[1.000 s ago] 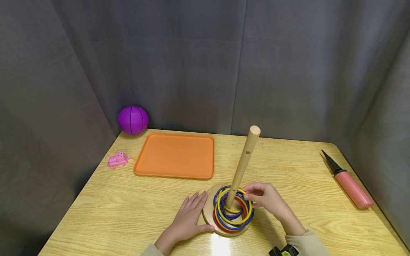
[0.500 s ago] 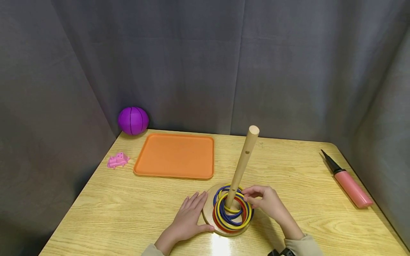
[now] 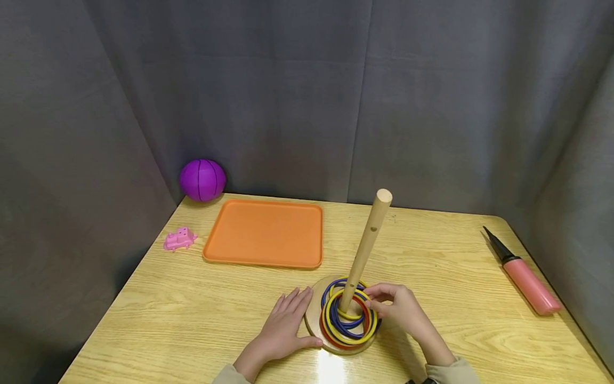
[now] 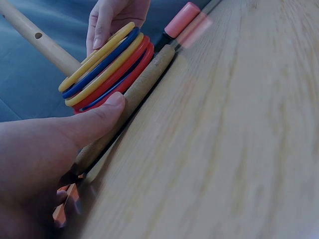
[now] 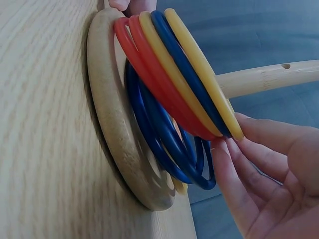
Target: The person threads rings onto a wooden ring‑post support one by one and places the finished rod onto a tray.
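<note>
In the head view a round wooden base (image 3: 314,320) carries an upright wooden post (image 3: 366,245) with several yellow, blue and red rings around its foot. The left hand (image 3: 284,326) lies with straight fingers at the base's left edge. Its thumb (image 4: 107,110) touches the base's rim near the rings in the left wrist view. The right hand (image 3: 400,309) pinches the right edge of a tilted bunch of rings, with a yellow ring (image 5: 192,55) on top, then a blue ring (image 5: 174,50), another yellow and red ones (image 5: 164,97). Looser blue rings (image 5: 154,124) hang lower, against the base.
Behind the base lies an orange tray (image 3: 268,234). To its left are a pink toy (image 3: 179,239) and, at the back corner, a purple ball (image 3: 202,180). A pink hand pump (image 3: 530,285) with a black nozzle rests near the table's right edge.
The top yellow and blue rings have shifted slightly toward the front, now lining up more closely with the red ones. The right hand has dropped a little; the left stays put.
</note>
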Available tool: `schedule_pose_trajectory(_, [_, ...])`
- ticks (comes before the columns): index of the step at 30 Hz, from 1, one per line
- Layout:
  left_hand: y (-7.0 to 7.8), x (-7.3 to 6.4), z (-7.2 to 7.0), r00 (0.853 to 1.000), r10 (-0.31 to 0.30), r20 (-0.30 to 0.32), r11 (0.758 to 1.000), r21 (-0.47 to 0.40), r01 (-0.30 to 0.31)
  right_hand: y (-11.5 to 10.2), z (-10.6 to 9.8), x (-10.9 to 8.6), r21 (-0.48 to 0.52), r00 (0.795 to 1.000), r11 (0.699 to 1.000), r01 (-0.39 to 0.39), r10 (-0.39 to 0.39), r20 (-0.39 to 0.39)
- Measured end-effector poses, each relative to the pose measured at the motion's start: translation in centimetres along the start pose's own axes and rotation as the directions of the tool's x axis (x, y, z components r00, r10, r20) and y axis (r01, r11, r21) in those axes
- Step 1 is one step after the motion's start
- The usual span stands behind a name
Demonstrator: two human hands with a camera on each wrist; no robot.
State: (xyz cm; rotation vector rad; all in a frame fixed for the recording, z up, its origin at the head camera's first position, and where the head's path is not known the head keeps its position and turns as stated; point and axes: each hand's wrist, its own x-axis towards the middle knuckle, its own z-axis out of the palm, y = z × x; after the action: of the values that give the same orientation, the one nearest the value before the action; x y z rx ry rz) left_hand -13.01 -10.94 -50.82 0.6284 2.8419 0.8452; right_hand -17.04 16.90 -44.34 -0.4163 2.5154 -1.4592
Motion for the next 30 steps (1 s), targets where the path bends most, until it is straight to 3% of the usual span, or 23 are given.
schedule_pose_trajectory(13, [0.0, 0.1, 0.0, 1.000, 0.010, -0.012, 1.000, 0.018, -0.010, -0.1, 0.0, -0.9, 0.064, 1.000, 0.998, -0.009, 0.010, -0.019])
schedule_pose_trajectory(19, [-0.1, -0.1, -0.1, 1.000, 0.004, -0.003, 1.000, 0.001, -0.004, -0.9, 0.4, -0.8, -0.019, 0.991, 0.998, 0.065, -0.067, -0.119])
schedule_pose_trajectory(24, [-0.4, 0.0, -0.6, 1.000, 0.003, 0.007, 0.991, -0.131, -0.002, -2.4, 1.1, -0.5, 0.023, 0.980, 0.989, 0.145, -0.140, -0.142])
schedule_pose_trajectory(27, [-0.9, 0.2, -1.7, 1.000, -0.013, -0.019, 0.962, -0.271, 0.007, -3.0, 1.7, -0.2, 0.056, 0.976, 0.985, 0.166, -0.156, -0.150])
schedule_pose_trajectory(30, [-1.9, -0.1, -3.2, 0.995, -0.063, -0.082, 0.930, -0.366, 0.029, -3.4, 2.2, 0.0, 0.057, 0.974, 0.985, 0.162, -0.151, -0.167])
